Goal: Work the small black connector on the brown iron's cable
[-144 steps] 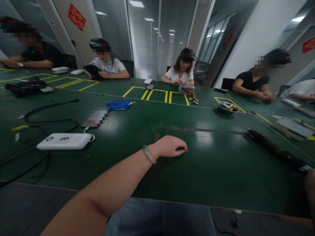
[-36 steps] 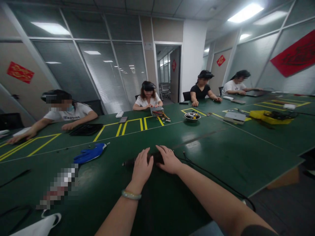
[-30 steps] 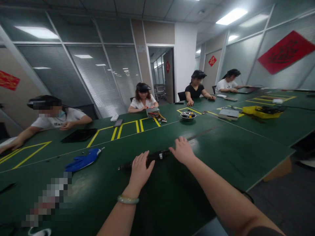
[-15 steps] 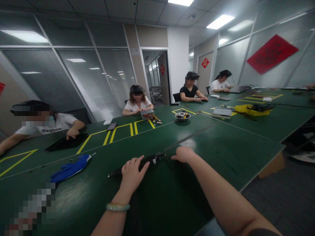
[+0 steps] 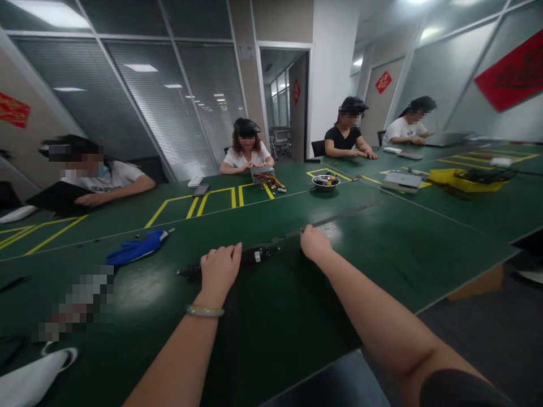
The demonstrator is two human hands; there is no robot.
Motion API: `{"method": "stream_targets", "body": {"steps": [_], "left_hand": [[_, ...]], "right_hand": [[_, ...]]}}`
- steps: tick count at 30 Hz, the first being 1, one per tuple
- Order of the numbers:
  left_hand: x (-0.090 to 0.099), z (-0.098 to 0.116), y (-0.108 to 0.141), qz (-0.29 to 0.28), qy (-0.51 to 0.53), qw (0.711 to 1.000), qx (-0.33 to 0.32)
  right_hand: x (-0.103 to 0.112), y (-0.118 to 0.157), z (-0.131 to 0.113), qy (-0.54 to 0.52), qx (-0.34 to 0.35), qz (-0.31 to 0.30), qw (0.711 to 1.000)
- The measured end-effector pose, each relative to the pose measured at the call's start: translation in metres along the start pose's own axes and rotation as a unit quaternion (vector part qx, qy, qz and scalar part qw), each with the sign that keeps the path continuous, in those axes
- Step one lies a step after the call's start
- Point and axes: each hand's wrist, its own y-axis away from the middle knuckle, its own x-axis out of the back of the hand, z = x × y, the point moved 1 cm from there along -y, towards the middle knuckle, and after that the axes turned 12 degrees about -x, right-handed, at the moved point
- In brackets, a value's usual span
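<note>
A long black electric screwdriver [image 5: 254, 256] lies on the green table, its narrow metal tip pointing right. My left hand [image 5: 221, 271] lies over its middle with the fingers closed round it, and its black tail end shows left of the hand. My right hand [image 5: 316, 243] is closed in a pinch, a short way to the right of the tip and apart from it. Whatever sits between its fingertips is too small and dark to make out. A blue glove [image 5: 138, 249] lies on the table to the left.
A metal bowl [image 5: 326, 182] of small parts stands ahead, near a grey box with coloured wires [image 5: 265, 176]. Yellow trays [image 5: 469, 180] are at the right, and white cloth [image 5: 36, 376] lies near left. Several people sit across the green table [image 5: 288, 322].
My right hand has moved away from the screwdriver's tip. My left hand's thumb has drawn in against the tool. The view has shifted, and the person at left has raised a dark flat panel.
</note>
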Motion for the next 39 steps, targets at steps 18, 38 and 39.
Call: {"method": "stream_targets", "body": {"steps": [18, 38, 39], "left_hand": [[0.012, -0.047, 0.006, -0.061, 0.099, 0.988, -0.1], [0.026, 0.008, 0.014, -0.086, 0.226, 0.915, -0.324], [0.026, 0.009, 0.014, -0.087, 0.224, 0.915, -0.323]], "right_hand": [[-0.012, -0.013, -0.004, -0.176, 0.149, -0.11, 0.967], [-0.007, 0.034, -0.018, -0.133, 0.381, -0.516, 0.755], [-0.004, 0.03, -0.015, -0.104, 0.369, -0.466, 0.797]]}}
